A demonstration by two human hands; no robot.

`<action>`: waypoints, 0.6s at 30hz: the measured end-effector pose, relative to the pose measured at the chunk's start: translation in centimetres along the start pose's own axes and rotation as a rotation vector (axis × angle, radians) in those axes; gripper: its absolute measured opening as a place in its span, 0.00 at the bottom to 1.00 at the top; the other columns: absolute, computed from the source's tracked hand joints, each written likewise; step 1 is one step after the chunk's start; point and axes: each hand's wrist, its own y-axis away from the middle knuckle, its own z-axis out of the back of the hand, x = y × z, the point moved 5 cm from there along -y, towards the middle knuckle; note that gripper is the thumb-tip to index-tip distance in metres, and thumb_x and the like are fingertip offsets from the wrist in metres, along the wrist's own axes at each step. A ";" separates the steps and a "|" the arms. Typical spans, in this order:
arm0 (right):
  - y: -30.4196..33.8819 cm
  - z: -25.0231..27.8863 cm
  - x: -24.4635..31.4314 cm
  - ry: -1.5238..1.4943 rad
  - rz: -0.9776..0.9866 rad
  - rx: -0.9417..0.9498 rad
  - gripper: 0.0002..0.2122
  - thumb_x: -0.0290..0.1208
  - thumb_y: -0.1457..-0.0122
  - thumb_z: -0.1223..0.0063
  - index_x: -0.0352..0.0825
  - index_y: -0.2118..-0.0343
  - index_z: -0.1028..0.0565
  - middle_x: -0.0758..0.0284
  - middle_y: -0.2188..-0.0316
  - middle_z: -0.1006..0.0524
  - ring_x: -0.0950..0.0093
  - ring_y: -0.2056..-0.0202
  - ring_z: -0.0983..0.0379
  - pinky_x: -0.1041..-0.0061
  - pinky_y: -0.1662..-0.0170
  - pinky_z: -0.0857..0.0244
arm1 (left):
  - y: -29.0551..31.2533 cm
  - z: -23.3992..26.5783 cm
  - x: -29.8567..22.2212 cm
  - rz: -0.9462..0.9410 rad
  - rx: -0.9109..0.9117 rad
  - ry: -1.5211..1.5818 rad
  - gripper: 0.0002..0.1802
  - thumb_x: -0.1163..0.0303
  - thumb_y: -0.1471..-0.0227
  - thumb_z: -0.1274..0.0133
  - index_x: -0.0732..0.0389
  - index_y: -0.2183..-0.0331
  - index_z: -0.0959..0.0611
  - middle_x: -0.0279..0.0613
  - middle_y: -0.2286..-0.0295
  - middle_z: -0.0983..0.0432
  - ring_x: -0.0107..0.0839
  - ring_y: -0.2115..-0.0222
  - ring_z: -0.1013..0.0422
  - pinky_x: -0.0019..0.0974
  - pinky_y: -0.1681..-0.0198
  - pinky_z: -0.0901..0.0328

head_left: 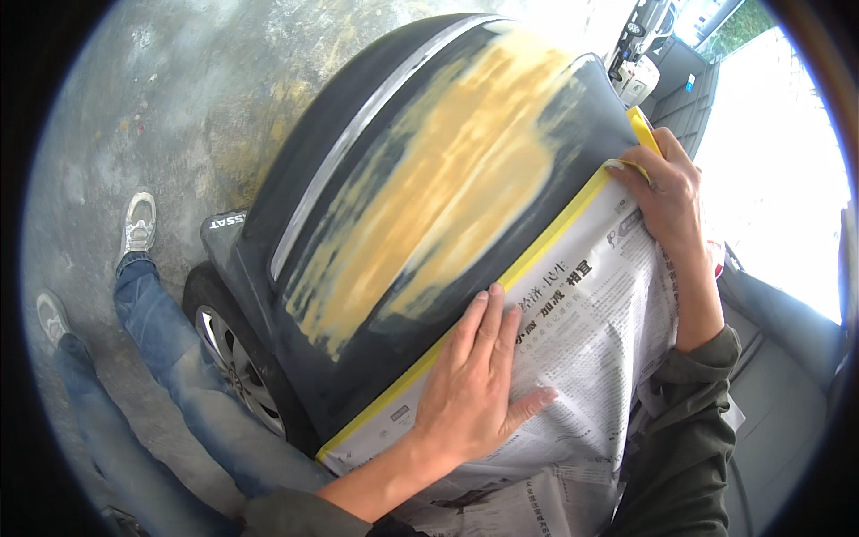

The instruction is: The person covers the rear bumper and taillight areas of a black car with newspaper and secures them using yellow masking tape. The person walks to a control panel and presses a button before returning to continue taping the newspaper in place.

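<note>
My left hand (470, 380) lies flat on a sheet of newspaper (591, 358), fingers stretched out and the tips at a strip of yellow masking tape (546, 248). That strip runs along the newspaper's edge, joining it to a dark car bumper (367, 394). At the strip's far right end, my right hand (671, 192) grips a roll of yellow masking tape (642, 130), thumb near the paper's corner. A broad patch of tan filler (465, 170) with sanded, smeared edges covers the middle of the bumper. The right hand hides part of the roll.
A bright trim strip (358, 116) crosses the bumper, and a wheel (237, 358) stands at its left end. My jeans-clad legs (192, 385) are on the concrete floor (197, 98). More crumpled newspaper (514, 510) hangs below. Parked vehicles (646, 45) are at the upper right.
</note>
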 end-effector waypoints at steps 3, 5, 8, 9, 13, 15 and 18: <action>0.4 1.7 0.6 0.016 0.040 -0.083 0.08 0.30 0.49 0.32 0.36 0.69 0.20 0.66 0.72 0.29 0.70 0.76 0.28 0.69 0.72 0.32 | -0.7 0.5 -0.4 0.020 -0.005 -0.036 0.51 0.34 0.39 0.61 0.80 0.44 0.30 0.71 0.39 0.43 0.56 0.38 0.46 0.52 0.37 0.44; 1.5 2.8 0.8 0.016 0.039 -0.110 0.08 0.31 0.49 0.31 0.35 0.69 0.20 0.66 0.73 0.30 0.70 0.76 0.29 0.70 0.72 0.33 | -0.8 0.6 -0.7 0.052 0.024 -0.048 0.51 0.34 0.39 0.60 0.80 0.44 0.30 0.71 0.39 0.44 0.56 0.38 0.46 0.52 0.37 0.44; 1.5 3.2 0.4 -0.021 0.008 -0.059 0.09 0.31 0.49 0.31 0.35 0.69 0.20 0.66 0.72 0.30 0.70 0.75 0.29 0.70 0.71 0.33 | -1.3 0.7 -1.2 0.075 0.066 -0.063 0.50 0.34 0.39 0.61 0.79 0.43 0.31 0.70 0.38 0.45 0.56 0.38 0.46 0.52 0.37 0.44; 1.3 3.1 0.1 -0.037 -0.041 -0.033 0.08 0.32 0.49 0.31 0.36 0.69 0.20 0.67 0.72 0.31 0.71 0.75 0.29 0.70 0.71 0.33 | -1.6 0.7 -1.2 0.077 0.079 -0.067 0.50 0.35 0.39 0.61 0.79 0.43 0.31 0.70 0.38 0.45 0.56 0.37 0.46 0.52 0.37 0.44; -0.1 2.3 -0.8 -0.010 -0.027 0.008 0.08 0.32 0.48 0.32 0.37 0.70 0.21 0.67 0.72 0.32 0.71 0.74 0.30 0.69 0.72 0.34 | -2.4 0.5 -1.3 0.112 0.137 0.022 0.49 0.35 0.38 0.63 0.76 0.39 0.36 0.69 0.36 0.50 0.60 0.36 0.49 0.54 0.34 0.50; -0.9 1.9 -0.8 -0.002 -0.001 0.010 0.08 0.32 0.49 0.32 0.37 0.71 0.21 0.67 0.73 0.33 0.71 0.74 0.30 0.69 0.73 0.34 | -2.7 0.8 -1.4 0.119 0.152 0.030 0.49 0.36 0.37 0.62 0.76 0.39 0.37 0.69 0.36 0.51 0.60 0.36 0.49 0.54 0.34 0.50; -1.0 1.0 -1.4 -0.013 -0.025 0.039 0.08 0.31 0.50 0.32 0.37 0.70 0.21 0.68 0.73 0.33 0.70 0.74 0.30 0.69 0.73 0.34 | -3.4 0.7 -1.3 0.118 0.169 0.030 0.49 0.36 0.37 0.62 0.77 0.39 0.37 0.70 0.35 0.52 0.60 0.36 0.50 0.55 0.34 0.50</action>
